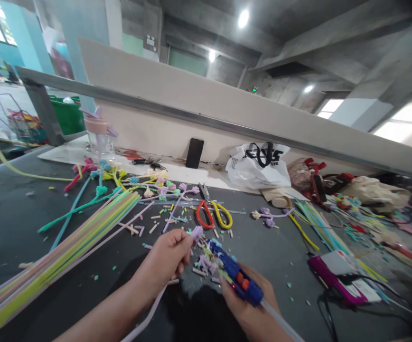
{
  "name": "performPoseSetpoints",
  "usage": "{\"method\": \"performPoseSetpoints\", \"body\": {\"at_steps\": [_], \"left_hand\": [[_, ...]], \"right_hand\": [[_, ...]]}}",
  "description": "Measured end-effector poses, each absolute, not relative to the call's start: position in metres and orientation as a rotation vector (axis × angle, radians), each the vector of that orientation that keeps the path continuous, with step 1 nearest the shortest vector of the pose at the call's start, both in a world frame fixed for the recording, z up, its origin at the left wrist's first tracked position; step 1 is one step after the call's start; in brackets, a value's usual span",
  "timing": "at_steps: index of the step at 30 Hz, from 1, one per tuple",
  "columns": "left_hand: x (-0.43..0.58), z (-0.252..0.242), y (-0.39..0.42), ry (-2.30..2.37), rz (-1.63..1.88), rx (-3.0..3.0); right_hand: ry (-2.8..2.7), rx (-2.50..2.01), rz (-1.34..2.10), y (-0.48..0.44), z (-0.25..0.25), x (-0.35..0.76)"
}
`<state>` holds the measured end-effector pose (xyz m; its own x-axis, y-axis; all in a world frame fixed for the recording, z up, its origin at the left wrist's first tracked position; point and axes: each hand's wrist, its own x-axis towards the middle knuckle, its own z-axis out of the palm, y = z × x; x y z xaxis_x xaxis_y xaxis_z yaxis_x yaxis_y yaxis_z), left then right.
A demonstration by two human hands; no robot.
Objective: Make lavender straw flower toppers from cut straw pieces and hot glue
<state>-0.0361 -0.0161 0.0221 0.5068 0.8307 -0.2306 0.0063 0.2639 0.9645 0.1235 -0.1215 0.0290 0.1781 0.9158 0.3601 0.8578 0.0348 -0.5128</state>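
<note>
Between the thumb and fingers of my left hand (172, 256) is a lilac pipe cleaner flower (197, 232), its long stem trailing down toward the bottom edge. My right hand (248, 299) is wrapped round a blue glue gun (239, 275) with orange parts, a clear glue stick coming out of its back. The gun's tip points at the flower, close to it; whether they touch I cannot tell. Beyond both hands lie scissors (213, 211) with one red and one yellow handle. Cut pipe cleaner bits (152, 228) are scattered around.
A bundle of pastel pipe cleaners (85, 237) lies at left, with finished-looking flower stems (120, 178) behind it. A phone (194, 153) leans on the back panel beside a white bag (259, 166). At right are a purple-and-white device (344, 278) with cables and more pipe cleaners (320, 223).
</note>
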Motion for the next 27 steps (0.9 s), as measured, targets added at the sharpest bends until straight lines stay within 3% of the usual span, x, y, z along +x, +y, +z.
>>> {"method": "performPoseSetpoints", "body": {"at_steps": [21, 27], "left_hand": [[-0.037, 0.024, -0.015, 0.926, 0.628, 1.160], [-0.043, 0.023, -0.013, 0.676, 0.596, 0.891]], "right_hand": [[-1.657, -1.768, 0.177, -0.121, 0.031, 0.122], [-1.603, -1.863, -0.025, -0.118, 0.036, 0.154]]}}
